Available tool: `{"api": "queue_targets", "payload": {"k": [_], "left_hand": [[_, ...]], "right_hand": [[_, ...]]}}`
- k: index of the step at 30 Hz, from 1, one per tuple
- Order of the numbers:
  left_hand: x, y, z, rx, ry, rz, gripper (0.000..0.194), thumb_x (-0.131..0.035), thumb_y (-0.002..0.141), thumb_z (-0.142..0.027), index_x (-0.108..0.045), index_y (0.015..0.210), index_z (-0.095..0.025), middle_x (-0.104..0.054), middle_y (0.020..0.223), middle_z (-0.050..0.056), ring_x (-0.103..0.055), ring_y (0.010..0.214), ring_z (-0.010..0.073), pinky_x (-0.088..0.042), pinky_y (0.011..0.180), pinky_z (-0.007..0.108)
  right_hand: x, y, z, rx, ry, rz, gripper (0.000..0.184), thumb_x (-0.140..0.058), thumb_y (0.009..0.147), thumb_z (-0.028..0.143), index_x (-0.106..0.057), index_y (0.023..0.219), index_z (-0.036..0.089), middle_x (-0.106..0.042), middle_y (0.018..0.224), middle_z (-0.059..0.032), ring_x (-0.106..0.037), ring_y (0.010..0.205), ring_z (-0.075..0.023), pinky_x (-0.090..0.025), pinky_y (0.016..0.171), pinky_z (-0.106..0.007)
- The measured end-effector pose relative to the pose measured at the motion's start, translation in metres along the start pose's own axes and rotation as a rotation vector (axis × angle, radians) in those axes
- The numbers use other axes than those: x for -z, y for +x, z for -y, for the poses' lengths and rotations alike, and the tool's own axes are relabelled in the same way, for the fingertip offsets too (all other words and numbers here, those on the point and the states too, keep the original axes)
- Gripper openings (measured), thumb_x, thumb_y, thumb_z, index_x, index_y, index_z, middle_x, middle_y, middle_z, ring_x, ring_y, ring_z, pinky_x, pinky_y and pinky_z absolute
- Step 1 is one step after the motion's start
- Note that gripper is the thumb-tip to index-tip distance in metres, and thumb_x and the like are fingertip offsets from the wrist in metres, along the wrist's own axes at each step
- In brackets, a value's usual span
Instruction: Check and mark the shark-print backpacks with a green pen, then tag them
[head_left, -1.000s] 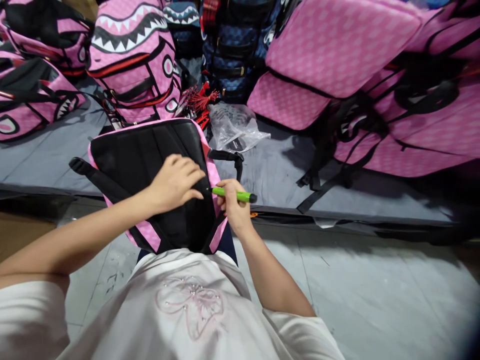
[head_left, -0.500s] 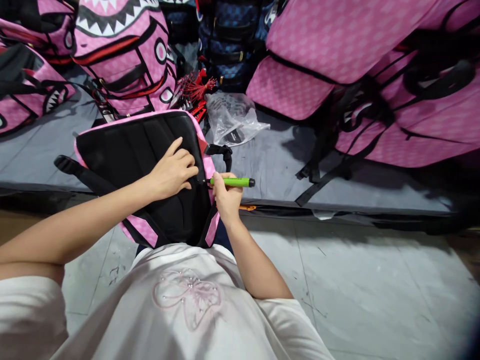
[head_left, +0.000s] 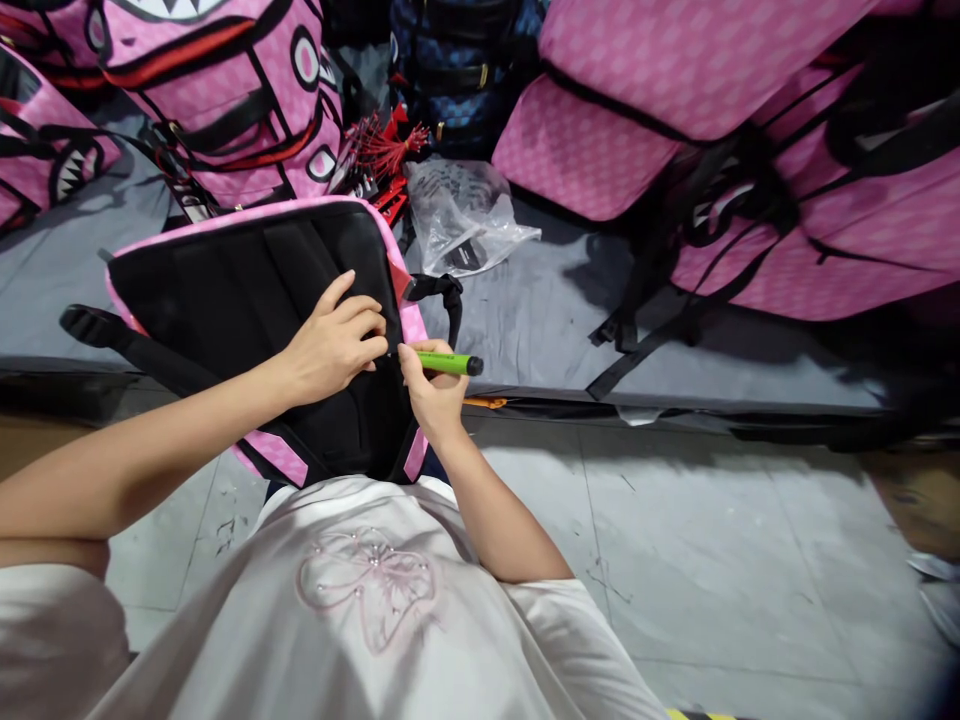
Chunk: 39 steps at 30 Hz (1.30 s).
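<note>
A pink backpack (head_left: 412,323) leans against the bench edge before me, its black padded back panel (head_left: 217,290) facing up. My left hand (head_left: 334,338) rests on the right part of this panel. Its little finger is stretched away, while the thumb and forefinger pinch at the panel's surface. In my right hand (head_left: 435,388) is a green pen (head_left: 448,362) with a black end, held near the panel's right edge. The pen's tip is hidden between my two hands. One black shoulder strap (head_left: 142,345) sticks out to the left.
A grey-covered bench (head_left: 517,330) runs across the view. A pink shark-face backpack (head_left: 225,90) stands behind, beside red tag strings (head_left: 394,145) and a clear plastic bag (head_left: 465,215). More pink backpacks (head_left: 592,150) are piled at right, blue ones (head_left: 465,80) at the back.
My right hand has shifted left with the pen, bringing its tip up against my left fingers. The backpack appears slightly farther left and higher as the view has moved.
</note>
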<state>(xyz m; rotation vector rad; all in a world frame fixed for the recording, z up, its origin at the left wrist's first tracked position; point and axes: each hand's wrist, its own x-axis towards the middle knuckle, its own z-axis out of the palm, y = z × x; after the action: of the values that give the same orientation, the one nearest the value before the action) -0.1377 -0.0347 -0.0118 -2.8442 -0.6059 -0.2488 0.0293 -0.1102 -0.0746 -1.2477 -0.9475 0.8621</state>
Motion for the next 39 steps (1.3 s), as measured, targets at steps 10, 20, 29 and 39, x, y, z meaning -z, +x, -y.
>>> {"api": "queue_targets", "payload": {"k": [10,20,29,39], "left_hand": [[-0.008,-0.006,-0.01,0.076,0.054,-0.061,0.02,-0.051,0.099,-0.023,-0.066,0.085,-0.025,-0.068,0.111,0.002,-0.059,0.12,0.0199,-0.039,0.123,0.053],[-0.015,-0.005,-0.011,0.189,-0.157,-0.047,0.024,-0.048,0.099,-0.023,-0.065,0.082,-0.026,-0.066,0.105,0.0,-0.06,0.114,0.0192,-0.035,0.125,0.054],[-0.019,-0.006,-0.009,0.039,0.172,-0.192,0.019,-0.051,0.101,-0.026,-0.064,0.088,-0.023,-0.067,0.099,-0.001,-0.061,0.109,0.0162,-0.043,0.121,0.049],[-0.023,-0.006,-0.009,0.056,0.102,-0.217,0.016,-0.054,0.099,-0.025,-0.062,0.086,-0.021,-0.066,0.099,-0.001,-0.061,0.109,0.0162,-0.045,0.12,0.05]], "right_hand": [[0.001,0.001,-0.004,0.024,-0.041,0.014,0.028,-0.066,0.088,0.048,-0.061,0.079,0.022,-0.06,0.065,0.0036,-0.058,0.058,-0.0125,-0.051,0.06,-0.027],[-0.001,0.003,-0.013,0.073,-0.09,0.006,0.029,-0.066,0.091,0.048,-0.063,0.083,0.021,-0.065,0.071,0.0017,-0.063,0.062,-0.0142,-0.052,0.065,-0.028],[0.001,0.004,-0.012,0.08,-0.103,-0.009,0.03,-0.066,0.092,0.049,-0.063,0.082,0.02,-0.065,0.069,0.002,-0.062,0.061,-0.0136,-0.052,0.065,-0.028],[0.002,0.006,-0.018,0.124,-0.143,0.0,0.03,-0.066,0.092,0.049,-0.064,0.082,0.021,-0.065,0.068,0.002,-0.063,0.06,-0.0142,-0.051,0.063,-0.028]]}}
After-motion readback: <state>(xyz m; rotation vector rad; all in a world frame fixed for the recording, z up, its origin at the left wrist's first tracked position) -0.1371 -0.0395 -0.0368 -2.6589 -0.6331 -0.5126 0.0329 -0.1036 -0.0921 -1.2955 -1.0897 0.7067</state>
